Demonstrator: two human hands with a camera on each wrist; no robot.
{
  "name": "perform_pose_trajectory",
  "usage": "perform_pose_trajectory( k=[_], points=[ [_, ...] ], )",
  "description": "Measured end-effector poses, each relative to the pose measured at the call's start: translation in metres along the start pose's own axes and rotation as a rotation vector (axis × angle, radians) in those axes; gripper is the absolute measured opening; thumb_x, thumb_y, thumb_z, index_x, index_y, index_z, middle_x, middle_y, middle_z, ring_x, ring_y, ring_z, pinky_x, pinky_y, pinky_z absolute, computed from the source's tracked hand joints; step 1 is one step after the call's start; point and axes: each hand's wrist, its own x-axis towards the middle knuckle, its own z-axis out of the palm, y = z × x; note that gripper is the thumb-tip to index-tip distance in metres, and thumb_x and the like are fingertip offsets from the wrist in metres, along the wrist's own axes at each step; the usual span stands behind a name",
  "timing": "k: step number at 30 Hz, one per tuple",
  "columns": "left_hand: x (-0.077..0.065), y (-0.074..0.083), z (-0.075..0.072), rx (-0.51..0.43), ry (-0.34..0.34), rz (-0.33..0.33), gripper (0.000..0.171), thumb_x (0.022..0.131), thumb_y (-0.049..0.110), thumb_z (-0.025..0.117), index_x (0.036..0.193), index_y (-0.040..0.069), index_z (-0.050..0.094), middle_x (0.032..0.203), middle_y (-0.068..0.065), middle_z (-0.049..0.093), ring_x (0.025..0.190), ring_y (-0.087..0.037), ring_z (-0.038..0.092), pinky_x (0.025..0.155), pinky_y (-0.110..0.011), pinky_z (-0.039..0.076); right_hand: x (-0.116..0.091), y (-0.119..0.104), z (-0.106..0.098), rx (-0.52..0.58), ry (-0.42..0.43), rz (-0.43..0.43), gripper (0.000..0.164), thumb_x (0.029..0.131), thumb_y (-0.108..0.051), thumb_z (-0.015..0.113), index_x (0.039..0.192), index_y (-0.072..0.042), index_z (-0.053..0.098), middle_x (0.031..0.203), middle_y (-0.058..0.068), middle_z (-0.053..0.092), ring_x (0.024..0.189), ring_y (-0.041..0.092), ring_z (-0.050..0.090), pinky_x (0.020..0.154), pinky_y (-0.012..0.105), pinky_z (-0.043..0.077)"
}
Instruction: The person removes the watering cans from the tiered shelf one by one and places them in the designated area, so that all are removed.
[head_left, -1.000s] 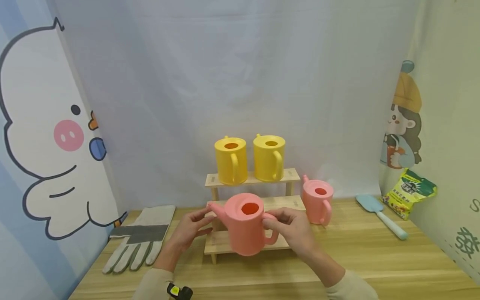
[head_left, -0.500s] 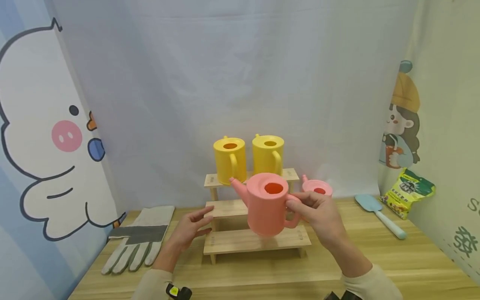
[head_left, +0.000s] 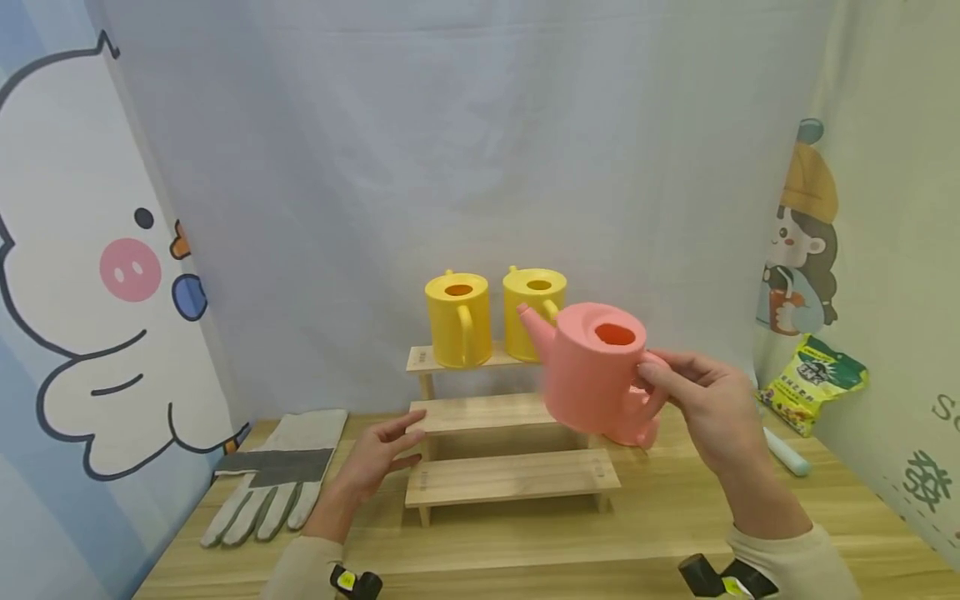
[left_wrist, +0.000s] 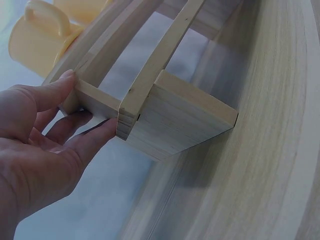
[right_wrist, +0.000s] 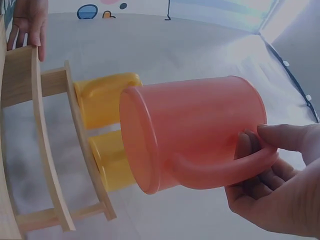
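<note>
My right hand [head_left: 720, 412] pinches the handle of a pink watering can [head_left: 585, 371], raised above the right end of a wooden tiered stand [head_left: 513, 479]. Its spout points left. At the stand's left end, my left hand [head_left: 375, 458] grips the frame; the left wrist view shows its thumb [left_wrist: 62, 90] on the edge of a tier and fingers against the end. Two yellow watering cans [head_left: 459, 333] [head_left: 522, 321] sit on the top tier, the right one partly covered by the held can. A second pink watering can [head_left: 633, 432] is mostly hidden behind the held one.
A grey and white work glove [head_left: 281, 475] lies left on the wooden table [head_left: 465, 558]. To the right are a hand trowel, its pale handle [head_left: 787, 454] showing, and a green-yellow packet [head_left: 813, 383]. A pale curtain [head_left: 465, 150] hangs behind.
The right hand has carried the pink watering can up and to the right, from in front of the stand. It now covers the other pink can and the trowel blade. The left hand stays put.
</note>
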Motion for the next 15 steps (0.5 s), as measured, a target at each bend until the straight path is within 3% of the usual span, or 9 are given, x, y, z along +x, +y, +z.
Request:
perform_pose_trajectory(
  k=[10,15],
  points=[
    [0.001,0.0,0.0,0.007,-0.007,-0.004,0.05,0.1,0.014,0.064,0.146,-0.001,0.05,0.158,-0.02,0.033,0.142,-0.038,0.035,0.1,-0.048,0.052,0.005,-0.018,-0.034,0.139,0.142,-0.114,0.016,0.091,0.008,0.068,0.105,0.014,0.072,0.088,0.011,0.076,0.079,0.019,0.074,0.081,0.026,0.06],
    [-0.001,0.002,-0.001,0.006,-0.022,0.002,0.05,0.101,0.012,0.061,0.147,-0.002,0.048,0.159,-0.021,0.03,0.143,-0.038,0.032,0.103,-0.049,0.05,0.009,-0.021,-0.049,0.227,0.259,-0.114,0.018,0.086,0.012,0.071,0.104,0.015,0.072,0.086,0.015,0.075,0.072,0.021,0.074,0.078,0.029,0.061]
  ],
)
